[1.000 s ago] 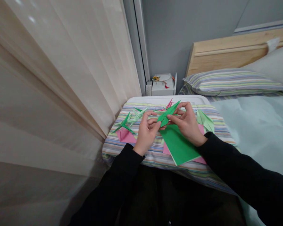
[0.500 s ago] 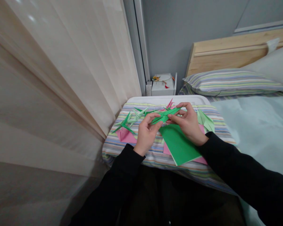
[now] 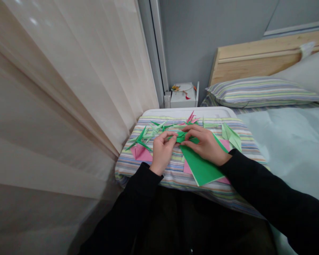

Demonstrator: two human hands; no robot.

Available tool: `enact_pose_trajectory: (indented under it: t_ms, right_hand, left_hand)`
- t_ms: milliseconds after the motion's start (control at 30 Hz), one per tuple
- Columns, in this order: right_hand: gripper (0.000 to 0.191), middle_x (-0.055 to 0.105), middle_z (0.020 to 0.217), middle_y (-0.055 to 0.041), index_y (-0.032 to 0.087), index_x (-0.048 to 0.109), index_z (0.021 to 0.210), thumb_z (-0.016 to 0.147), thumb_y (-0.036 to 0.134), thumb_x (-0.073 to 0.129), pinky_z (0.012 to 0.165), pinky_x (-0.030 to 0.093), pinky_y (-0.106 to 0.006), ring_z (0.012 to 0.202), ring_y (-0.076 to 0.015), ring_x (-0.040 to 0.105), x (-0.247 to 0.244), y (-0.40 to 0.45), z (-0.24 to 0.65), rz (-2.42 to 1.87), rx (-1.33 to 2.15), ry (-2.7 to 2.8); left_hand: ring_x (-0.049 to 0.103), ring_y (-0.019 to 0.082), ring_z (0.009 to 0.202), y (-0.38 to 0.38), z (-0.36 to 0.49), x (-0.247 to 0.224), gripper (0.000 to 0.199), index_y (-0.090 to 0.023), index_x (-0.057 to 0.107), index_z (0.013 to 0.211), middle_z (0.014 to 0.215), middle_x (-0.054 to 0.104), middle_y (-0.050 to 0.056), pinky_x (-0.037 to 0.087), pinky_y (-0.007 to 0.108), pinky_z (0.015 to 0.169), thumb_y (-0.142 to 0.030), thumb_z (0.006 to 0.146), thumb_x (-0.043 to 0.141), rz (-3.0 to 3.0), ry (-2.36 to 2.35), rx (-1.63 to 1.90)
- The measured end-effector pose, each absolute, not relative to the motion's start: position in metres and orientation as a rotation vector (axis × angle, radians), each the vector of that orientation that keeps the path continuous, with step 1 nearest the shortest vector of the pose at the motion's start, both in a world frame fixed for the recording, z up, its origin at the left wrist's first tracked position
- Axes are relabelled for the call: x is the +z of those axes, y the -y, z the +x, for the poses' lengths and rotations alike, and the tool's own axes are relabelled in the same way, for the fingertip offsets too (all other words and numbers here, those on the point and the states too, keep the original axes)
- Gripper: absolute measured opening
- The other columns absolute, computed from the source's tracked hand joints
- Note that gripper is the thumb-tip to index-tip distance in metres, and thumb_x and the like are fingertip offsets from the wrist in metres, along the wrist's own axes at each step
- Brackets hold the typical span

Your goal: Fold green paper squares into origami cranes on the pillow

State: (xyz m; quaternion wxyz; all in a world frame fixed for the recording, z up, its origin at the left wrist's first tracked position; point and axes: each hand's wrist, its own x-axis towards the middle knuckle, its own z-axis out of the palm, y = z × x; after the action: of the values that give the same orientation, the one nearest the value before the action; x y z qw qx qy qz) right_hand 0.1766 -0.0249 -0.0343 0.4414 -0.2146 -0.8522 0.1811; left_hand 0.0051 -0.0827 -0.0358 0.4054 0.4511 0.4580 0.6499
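Note:
Between both hands is a dark green folded origami piece (image 3: 180,137), partly covered by the fingers. My left hand (image 3: 162,147) pinches its left end between thumb and fingertips. From the right, my right hand (image 3: 204,143) grips the other side of the same piece. Under my right hand and forearm lies a larger green paper sheet (image 3: 202,166), with a pink sheet (image 3: 187,168) beneath it. To the left sit folded paper cranes, a dark green one (image 3: 140,140) and a pale green one (image 3: 154,131). A pink crane (image 3: 191,118) stands beyond my hands.
Striped cloth (image 3: 170,179) covers the small table, whose white rim (image 3: 188,112) shows at the back. A pink folded paper (image 3: 141,153) lies left and a pale green one (image 3: 231,136) right. Curtain (image 3: 95,88) hangs left; the bed (image 3: 289,141) adjoins on the right.
Both hands have come lower and closer together with the green origami piece. My right hand has moved left and its fingers now cover more of the piece.

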Motion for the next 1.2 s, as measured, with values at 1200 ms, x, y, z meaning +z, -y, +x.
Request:
enact_pose_trajectory:
  t_ms: [1200]
  right_hand:
    - [0.006,0.069,0.110,-0.0125,0.022,0.065,0.090,0.092,0.022,0.070,0.089,0.056,-0.047,0.106,-0.0307,0.069,-0.036,0.024,0.178,-0.571,0.294,2.174]
  left_hand:
    - [0.062,0.010,0.067,0.078,0.005,-0.043,0.015,-0.018,0.075,0.091,0.082,0.068,0.001,0.064,0.034,0.080,-0.032,0.085,0.073,1.082,-1.012,1.560]
